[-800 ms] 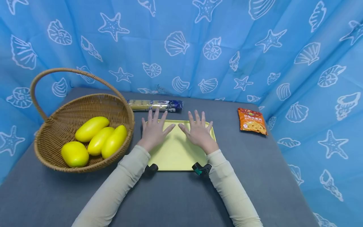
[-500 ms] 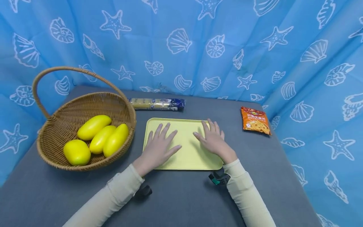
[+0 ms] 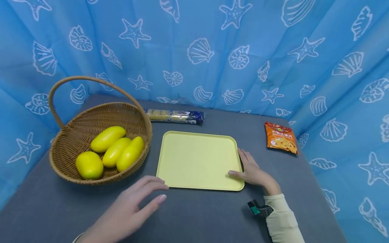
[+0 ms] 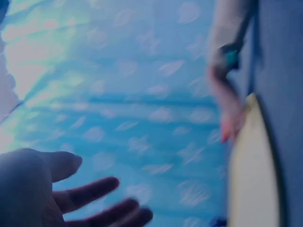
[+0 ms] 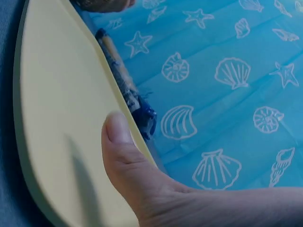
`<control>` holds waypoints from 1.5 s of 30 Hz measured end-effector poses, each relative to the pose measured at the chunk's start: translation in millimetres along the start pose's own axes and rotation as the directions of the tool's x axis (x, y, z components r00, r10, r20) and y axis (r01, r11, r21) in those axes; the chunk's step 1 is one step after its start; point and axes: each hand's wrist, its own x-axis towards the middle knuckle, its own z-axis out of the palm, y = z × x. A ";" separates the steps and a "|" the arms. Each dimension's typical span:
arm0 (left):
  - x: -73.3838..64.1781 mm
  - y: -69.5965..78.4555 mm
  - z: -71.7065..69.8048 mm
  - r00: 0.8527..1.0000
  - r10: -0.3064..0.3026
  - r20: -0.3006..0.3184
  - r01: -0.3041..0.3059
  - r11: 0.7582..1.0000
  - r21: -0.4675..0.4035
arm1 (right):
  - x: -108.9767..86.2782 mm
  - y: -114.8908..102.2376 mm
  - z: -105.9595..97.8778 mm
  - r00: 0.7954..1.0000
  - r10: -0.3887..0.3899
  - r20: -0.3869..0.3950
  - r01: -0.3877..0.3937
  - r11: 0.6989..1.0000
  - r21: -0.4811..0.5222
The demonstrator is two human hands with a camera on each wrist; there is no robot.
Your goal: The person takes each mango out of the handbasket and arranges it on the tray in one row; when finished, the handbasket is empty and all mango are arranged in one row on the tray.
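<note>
A pale yellow rectangular tray [image 3: 200, 160] lies on the grey table. My right hand [image 3: 252, 170] holds its right edge, the thumb laid over the rim and the fingers along the outer side. In the right wrist view that thumb [image 5: 120, 137] rests above the tray's face [image 5: 61, 94]; the other fingers are hidden. My left hand [image 3: 130, 206] is in the air near the tray's front left corner, with thumb and fingers spread and nothing between them. The left wrist view shows its loose fingers [image 4: 90, 191] blurred, well apart from the tray [image 4: 253, 175].
On the left stands a wicker basket [image 3: 68, 135] with several yellow mangoes [image 3: 108, 138] inside. Behind the tray lies a long clear-and-blue packet [image 3: 174, 116], partly hidden by the basket. An orange snack bag [image 3: 281, 138] lies back right. A blue seashell curtain [image 3: 182, 50] surrounds the table.
Both hands were spread over the tray. The right has moved right to the tray's edge; the left has drawn back toward the body, off the tray. The view has shifted slightly.
</note>
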 end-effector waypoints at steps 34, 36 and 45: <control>97.2 -76.5 -97.8 0.975 -0.183 0.129 0.111 0.896 0.430 | 1.5 17.6 14.3 0.998 -0.031 -0.060 0.030 0.999 -0.027; 99.3 -79.7 -94.8 0.965 -0.201 0.169 0.108 0.891 0.441 | 2.2 18.0 16.1 0.997 -0.040 -0.064 0.039 0.999 -0.026; 97.0 -84.0 -93.7 0.953 -0.225 0.205 0.120 0.897 0.426 | 8.9 17.1 18.7 0.997 -0.051 -0.063 0.050 0.999 -0.018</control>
